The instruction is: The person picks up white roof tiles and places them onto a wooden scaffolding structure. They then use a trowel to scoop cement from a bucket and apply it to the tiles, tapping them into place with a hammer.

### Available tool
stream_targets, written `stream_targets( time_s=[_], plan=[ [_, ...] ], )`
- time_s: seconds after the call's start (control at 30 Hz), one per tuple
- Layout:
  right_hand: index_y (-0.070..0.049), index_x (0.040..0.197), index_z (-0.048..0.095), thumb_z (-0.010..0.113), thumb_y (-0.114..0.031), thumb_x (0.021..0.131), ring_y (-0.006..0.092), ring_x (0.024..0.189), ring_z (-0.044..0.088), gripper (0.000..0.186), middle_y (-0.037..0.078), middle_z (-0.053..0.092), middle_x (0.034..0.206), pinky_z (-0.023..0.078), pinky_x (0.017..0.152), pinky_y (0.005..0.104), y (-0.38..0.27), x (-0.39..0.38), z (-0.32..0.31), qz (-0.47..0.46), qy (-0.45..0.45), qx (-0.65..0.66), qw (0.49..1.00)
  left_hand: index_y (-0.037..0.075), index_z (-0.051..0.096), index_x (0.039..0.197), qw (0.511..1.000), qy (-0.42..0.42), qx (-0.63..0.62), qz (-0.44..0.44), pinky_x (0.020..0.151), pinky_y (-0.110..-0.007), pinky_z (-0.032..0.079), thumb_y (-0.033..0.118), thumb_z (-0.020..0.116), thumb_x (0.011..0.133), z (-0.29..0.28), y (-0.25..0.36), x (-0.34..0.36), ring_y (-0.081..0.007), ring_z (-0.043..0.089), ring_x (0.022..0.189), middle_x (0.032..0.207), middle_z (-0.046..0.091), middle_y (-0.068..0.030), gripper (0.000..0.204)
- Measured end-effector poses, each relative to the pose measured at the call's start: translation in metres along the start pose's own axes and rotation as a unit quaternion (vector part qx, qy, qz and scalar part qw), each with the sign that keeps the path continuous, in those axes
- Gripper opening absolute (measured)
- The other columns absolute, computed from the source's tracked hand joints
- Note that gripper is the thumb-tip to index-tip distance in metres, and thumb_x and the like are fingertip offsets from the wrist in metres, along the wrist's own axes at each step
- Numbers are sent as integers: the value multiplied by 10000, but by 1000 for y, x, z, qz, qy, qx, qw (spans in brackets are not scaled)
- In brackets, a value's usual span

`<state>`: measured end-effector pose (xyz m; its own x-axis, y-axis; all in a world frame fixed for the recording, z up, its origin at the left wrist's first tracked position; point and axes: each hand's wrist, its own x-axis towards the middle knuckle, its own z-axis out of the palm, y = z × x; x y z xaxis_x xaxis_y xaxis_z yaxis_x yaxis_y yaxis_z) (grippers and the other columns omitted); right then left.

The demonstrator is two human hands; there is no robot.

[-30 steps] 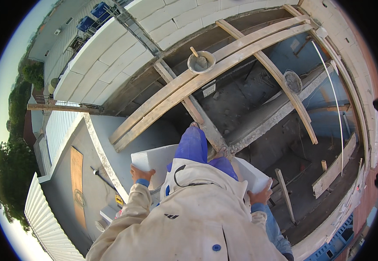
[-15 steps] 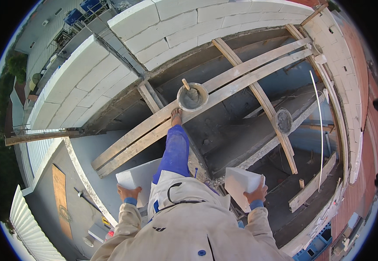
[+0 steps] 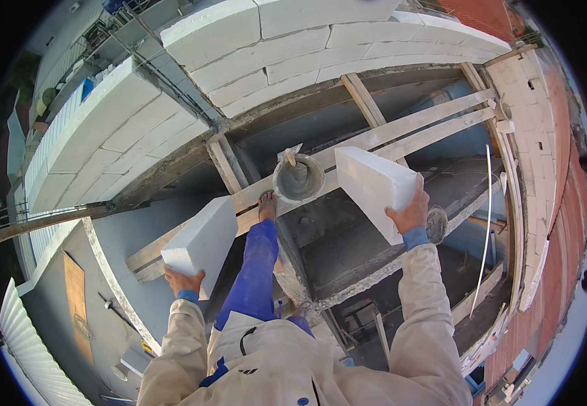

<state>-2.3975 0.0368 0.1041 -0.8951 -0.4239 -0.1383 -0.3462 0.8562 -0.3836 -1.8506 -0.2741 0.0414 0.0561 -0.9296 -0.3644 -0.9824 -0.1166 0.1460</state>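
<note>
A white lightweight concrete block is gripped by its near end in my left hand, fingers closed round its edge. My right hand clasps a second white block in the same way, held higher and farther out. Both blocks are up in front of me and cover parts of the wooden planks. Between them on the planks stands a round bucket of grey mortar with a wooden-handled trowel in it. My bare foot rests on the planks beside the bucket.
Two white block walls stand ahead, with a gap between them. Open drops show below the planks and the concrete beam. Another bucket is at the right. A long thin white rod leans near the right-hand wall.
Both hands have lifted their blocks up and forward, the right one farther. My forearms are more stretched out, and the view has shifted slightly.
</note>
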Motion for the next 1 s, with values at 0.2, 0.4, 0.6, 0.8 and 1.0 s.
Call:
stream_targets(
  time_s=[0.2, 0.4, 0.6, 0.8, 1.0],
  plan=[
    [-255, 1641, 134, 920, -231, 628, 474, 1325, 444, 1283, 264, 393, 1444, 445, 1070, 565, -22, 123, 68, -56, 33, 11, 998, -8, 118, 1567, 1000, -17, 9, -20, 1195, -479, 345, 315, 946, 590, 34, 46, 28, -444, 366, 1415, 1496, 360, -271, 1321],
    [-271, 1637, 146, 917, -236, 634, 474, 1338, 435, 1266, 265, 420, 1433, 438, 1068, 590, 7, 179, 164, -59, 9, -12, 998, -35, 120, 1554, 998, -4, 48, 52, 1200, -478, 331, 286, 940, 605, 53, 48, 33, -446, 358, 1418, 1507, 342, -281, 1295],
    [-97, 1597, 181, 916, -216, 637, 449, 1390, 387, 1215, 260, 375, 1482, 398, 1138, 532, 106, 120, 260, -105, 95, 27, 990, -103, 108, 1531, 994, -14, 15, 106, 1176, -470, 345, 254, 900, 621, 44, 32, 63, -451, 385, 1371, 1450, 361, -319, 1257],
    [2, 1565, 102, 926, -75, 630, 391, 1384, 415, 1248, 240, 347, 1482, 382, 1174, 448, 226, 36, 335, 9, 122, 102, 987, -36, 123, 1534, 991, -51, -45, 112, 1044, -450, 456, 186, 786, 668, 36, 40, 66, -351, 495, 1212, 1340, 439, -252, 1113],
    [-109, 1570, -54, 890, -20, 719, 349, 1408, 372, 1274, 237, 292, 1507, 352, 1195, 441, 311, -26, 453, 97, 139, 263, 950, 23, 188, 1537, 990, -77, -51, 109, 1041, -455, 439, 344, 781, 676, 31, 46, 71, -299, 505, 1213, 1327, 470, -190, 1093]
  ],
)
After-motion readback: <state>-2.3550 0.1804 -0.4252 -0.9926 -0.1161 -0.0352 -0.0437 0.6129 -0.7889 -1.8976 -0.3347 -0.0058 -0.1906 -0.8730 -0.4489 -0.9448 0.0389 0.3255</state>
